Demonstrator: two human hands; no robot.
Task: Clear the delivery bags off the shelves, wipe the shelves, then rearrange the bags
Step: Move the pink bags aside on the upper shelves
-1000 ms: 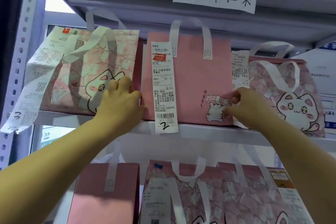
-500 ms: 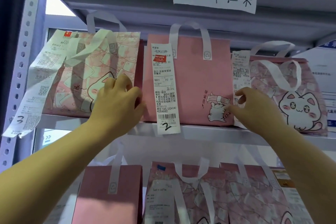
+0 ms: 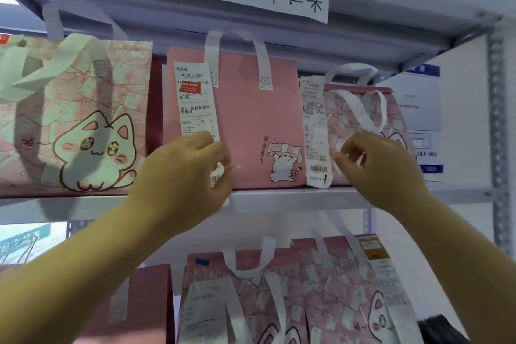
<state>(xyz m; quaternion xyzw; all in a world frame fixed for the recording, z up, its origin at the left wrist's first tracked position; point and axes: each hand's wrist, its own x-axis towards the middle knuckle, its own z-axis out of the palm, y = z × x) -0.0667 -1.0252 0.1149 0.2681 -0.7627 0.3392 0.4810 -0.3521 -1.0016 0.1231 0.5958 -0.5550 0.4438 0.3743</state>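
**A:** And we're off the plain pink bag (image 3: 251,120)! A second ago our hands were pressed to its two side edges, and now neither one is.

**B:** Where has that left the bag?

**A:** Just where it was. It's upright in the middle of the upper shelf (image 3: 279,198), base at the front lip. The large cat-print bag (image 3: 78,120) is on its left and the smaller cat-print bag (image 3: 391,109) on its right.

**B:** And our fingers?

**A:** Our left hand (image 3: 181,176) has crossed in front of the lower end of the long receipt (image 3: 195,98). The fingers (image 3: 201,139) are curled over the paper, thumb out below. We can't tell whether we're pinching the slip or only hovering before it. Our right hand (image 3: 382,167) has gone the other way, onto the front of the smaller bag, just beside the second receipt (image 3: 314,131). Those fingers are loosely curled with nothing in them.

**B:** So what do we make of it?

**A:** We'd say the middle bag is settled in its slot, and no lift is under way. The bags below (image 3: 279,301) are lined up too. To us that looks like the rearranging end of the job, not the clearing.

**B:** Next?

**A:** Probably the right-hand bag. Its handle has flopped forward and it sits lower than its neighbour. We'd mind those dangling slips, because they could snag.
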